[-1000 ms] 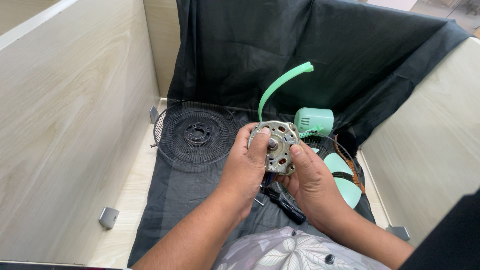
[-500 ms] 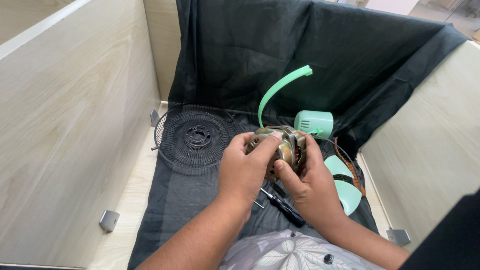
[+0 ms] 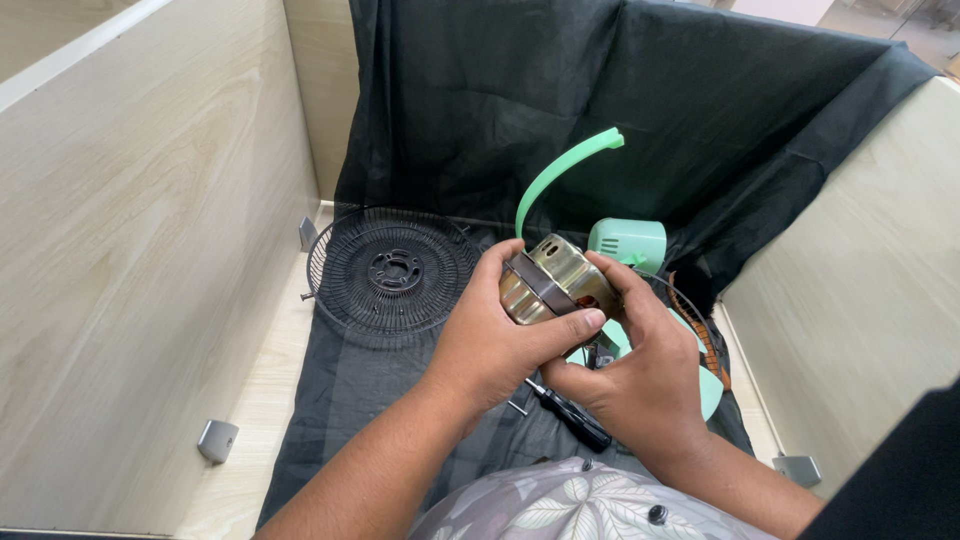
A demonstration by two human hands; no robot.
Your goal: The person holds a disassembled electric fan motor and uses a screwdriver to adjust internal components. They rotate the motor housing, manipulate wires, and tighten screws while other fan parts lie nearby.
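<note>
Seen from the head camera, the left hand (image 3: 490, 345) and right hand (image 3: 640, 375) both closed around a brass-coloured fan motor (image 3: 553, 280), held above the black cloth (image 3: 400, 400). It looked heavy, rigid and smooth, best held by its casing; a black fan grille (image 3: 392, 272) lay left of the grip, a screwdriver (image 3: 570, 415) beneath.

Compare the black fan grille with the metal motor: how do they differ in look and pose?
The fan grille is black, flat, round wirework; the motor is a compact, shiny brass-coloured block. The fan grille lies untouched on the black cloth; the motor is held up between the left hand and right hand. Both look like metal.
</note>
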